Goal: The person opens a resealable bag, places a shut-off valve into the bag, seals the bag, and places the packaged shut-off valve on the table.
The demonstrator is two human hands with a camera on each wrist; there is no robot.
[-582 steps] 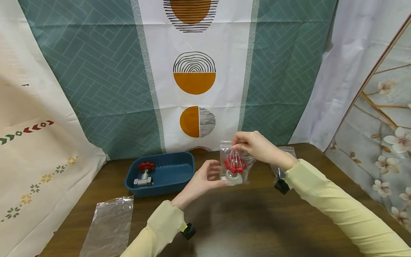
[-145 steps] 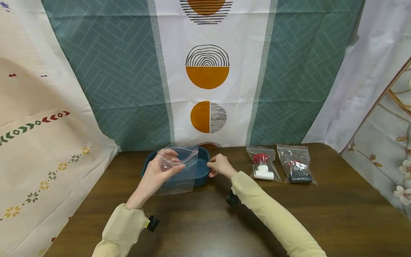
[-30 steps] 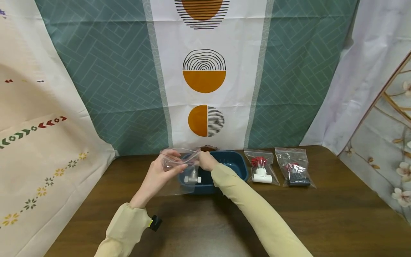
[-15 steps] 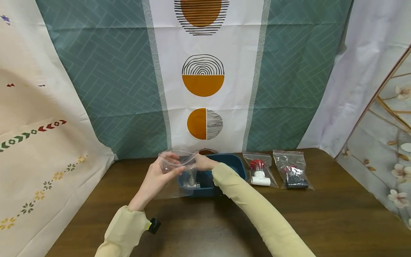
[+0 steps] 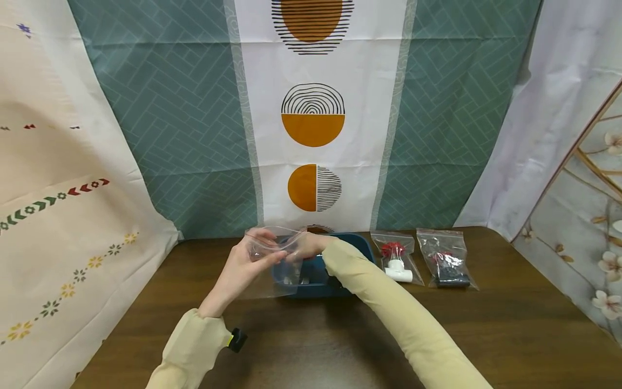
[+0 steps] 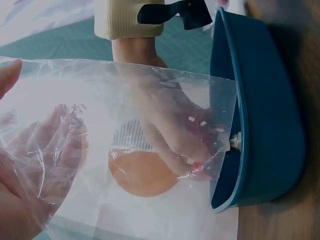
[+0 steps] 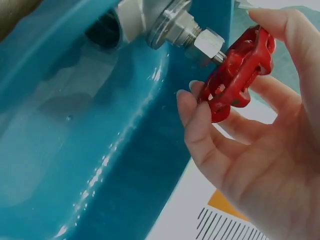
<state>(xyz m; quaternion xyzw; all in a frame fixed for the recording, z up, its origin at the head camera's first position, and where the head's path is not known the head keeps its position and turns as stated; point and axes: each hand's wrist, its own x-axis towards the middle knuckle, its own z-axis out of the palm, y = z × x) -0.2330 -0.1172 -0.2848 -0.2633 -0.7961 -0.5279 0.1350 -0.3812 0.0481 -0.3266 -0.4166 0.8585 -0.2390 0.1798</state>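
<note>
In the head view my left hand (image 5: 248, 265) holds a clear zip bag (image 5: 269, 286) by its mouth, which gapes towards the right. The left wrist view shows the bag's clear film (image 6: 100, 82) spread in front of my other hand. My right hand (image 5: 311, 246) reaches into a blue plastic bin (image 5: 362, 246). Thumb and fingers grip the red handwheel (image 7: 237, 75) of a metal valve in the right wrist view. The valve's silver body (image 7: 172, 22) is tilted inside the bin, near its wall; whether it touches the bottom I cannot tell.
Two bagged valves lie at the right on the wooden table (image 5: 510, 313): one with a white body (image 5: 398, 274), one with a dark body (image 5: 452, 280). A patterned curtain (image 5: 194, 135) hangs behind, and a cream cloth (image 5: 73, 216) borders the left.
The bagged white valve, in my hands much earlier, now lies at the right. The bin has shifted right. My right hand has gone from the bin's rim to the metal valve's handwheel.
</note>
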